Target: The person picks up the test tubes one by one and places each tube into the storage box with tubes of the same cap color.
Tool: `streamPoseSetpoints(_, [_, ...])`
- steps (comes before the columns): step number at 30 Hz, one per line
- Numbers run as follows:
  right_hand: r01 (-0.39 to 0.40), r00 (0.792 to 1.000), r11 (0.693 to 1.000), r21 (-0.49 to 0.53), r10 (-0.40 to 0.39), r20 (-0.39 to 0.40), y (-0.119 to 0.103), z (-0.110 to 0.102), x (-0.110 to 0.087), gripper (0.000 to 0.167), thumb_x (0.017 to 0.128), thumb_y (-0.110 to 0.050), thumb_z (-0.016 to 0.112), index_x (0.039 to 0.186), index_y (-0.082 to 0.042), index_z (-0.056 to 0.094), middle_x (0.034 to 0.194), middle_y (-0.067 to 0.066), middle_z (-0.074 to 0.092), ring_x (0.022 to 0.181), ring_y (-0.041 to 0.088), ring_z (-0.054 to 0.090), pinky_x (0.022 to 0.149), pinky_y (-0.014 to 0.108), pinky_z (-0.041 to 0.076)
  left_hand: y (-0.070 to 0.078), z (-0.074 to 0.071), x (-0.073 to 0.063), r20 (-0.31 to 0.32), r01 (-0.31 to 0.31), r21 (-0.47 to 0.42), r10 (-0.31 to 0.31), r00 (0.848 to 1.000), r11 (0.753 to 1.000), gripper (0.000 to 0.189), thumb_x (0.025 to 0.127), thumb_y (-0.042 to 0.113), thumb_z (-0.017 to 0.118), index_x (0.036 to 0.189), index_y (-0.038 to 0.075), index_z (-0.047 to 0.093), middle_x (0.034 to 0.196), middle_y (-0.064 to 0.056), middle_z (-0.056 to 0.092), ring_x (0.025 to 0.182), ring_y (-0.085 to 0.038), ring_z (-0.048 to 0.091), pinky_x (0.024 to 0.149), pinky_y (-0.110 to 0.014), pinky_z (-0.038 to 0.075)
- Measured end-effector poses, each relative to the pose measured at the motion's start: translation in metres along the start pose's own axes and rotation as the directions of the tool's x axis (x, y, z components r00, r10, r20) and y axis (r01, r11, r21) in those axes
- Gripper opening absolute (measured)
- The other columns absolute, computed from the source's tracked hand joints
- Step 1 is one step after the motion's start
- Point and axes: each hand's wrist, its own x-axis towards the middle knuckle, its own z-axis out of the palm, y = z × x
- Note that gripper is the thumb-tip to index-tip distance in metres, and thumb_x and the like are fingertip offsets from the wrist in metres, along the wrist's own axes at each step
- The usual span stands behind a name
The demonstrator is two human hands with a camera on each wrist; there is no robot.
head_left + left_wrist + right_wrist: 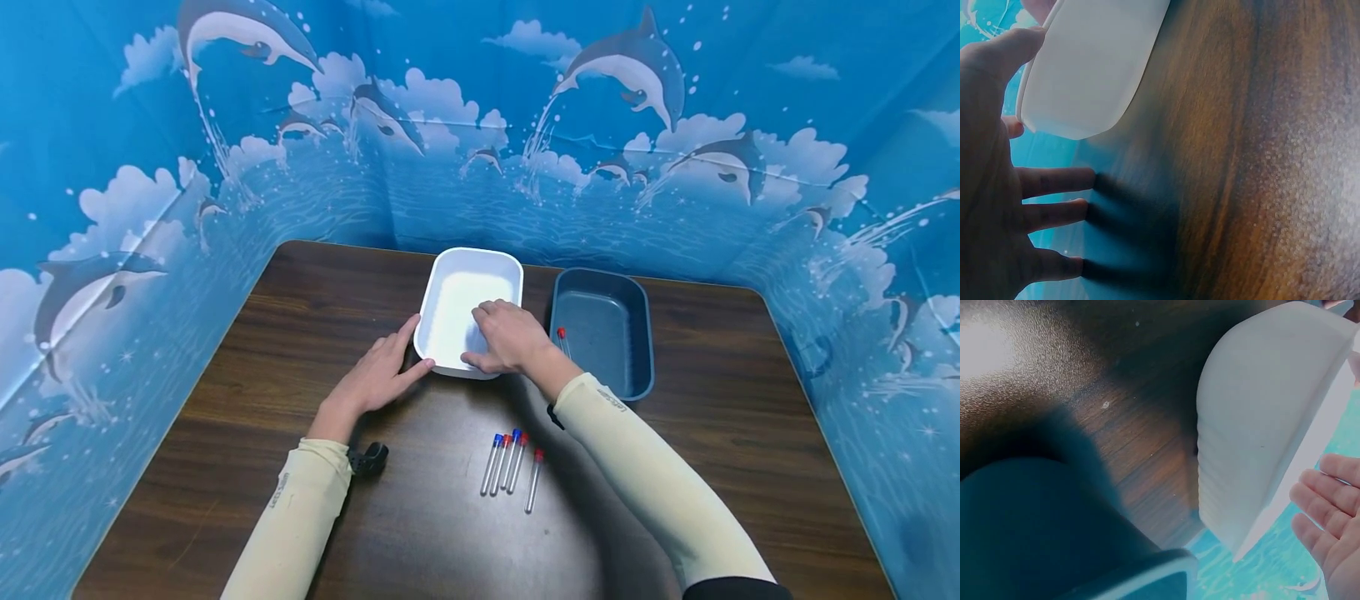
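A white plastic tray (459,287) stands near the table's back edge. My left hand (378,371) is at its near left corner, fingers spread, with the thumb against the rim. In the left wrist view that hand (988,169) has three straight fingers reaching down beside the tray (1088,69). Over the tray's right side is my right hand (510,335), its fingers loosely bent; the right wrist view shows this hand (1338,519) past the rim with nothing visible in it. Several capped test tubes (534,483), red and blue topped, lie on the table nearer me.
A dark blue-grey tray (643,333) stands just right of the white one, partly behind my right forearm. One red-capped tube (562,334) shows at its left side. A dolphin-print curtain (450,192) hangs behind the wooden table (247,367).
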Motion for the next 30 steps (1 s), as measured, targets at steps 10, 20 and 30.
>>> streamPoseSetpoints(10, [0.02,0.998,0.999,0.026,-0.018,-0.06,0.001,-0.003,-0.017,0.078,0.087,-0.063,0.057,0.141,-0.007,0.052,0.141,0.011,0.052,0.129,0.028,0.049,0.106,0.045,0.038,-0.001,0.0,-0.001,0.006,0.009,0.003,-0.009,1.0,1.0,0.092,0.089,0.078,0.036,0.159,0.03,0.0,0.155,-0.013,0.032,0.129,-0.032,0.04,0.103,-0.058,0.035])
streamPoseSetpoints(20, [0.036,0.993,0.998,0.06,-0.028,-0.116,0.001,-0.005,-0.036,0.079,0.087,-0.062,0.059,0.14,-0.005,0.052,0.141,0.013,0.053,0.128,0.029,0.049,0.107,0.046,0.036,0.001,-0.001,0.001,0.005,0.014,0.0,-0.014,1.0,1.0,0.091,0.089,0.077,0.037,0.158,0.031,0.001,0.154,-0.012,0.034,0.127,-0.032,0.041,0.102,-0.058,0.037])
streamPoseSetpoints(30, [0.026,0.986,0.993,0.118,-0.006,-0.168,0.001,-0.008,-0.066,0.083,0.086,-0.066,0.058,0.143,-0.006,0.05,0.144,0.013,0.05,0.129,0.029,0.047,0.107,0.045,0.036,0.001,-0.002,0.001,0.012,0.009,0.007,-0.009,1.0,1.0,0.09,0.09,0.075,0.038,0.159,0.03,0.0,0.154,-0.013,0.034,0.129,-0.032,0.04,0.104,-0.057,0.034])
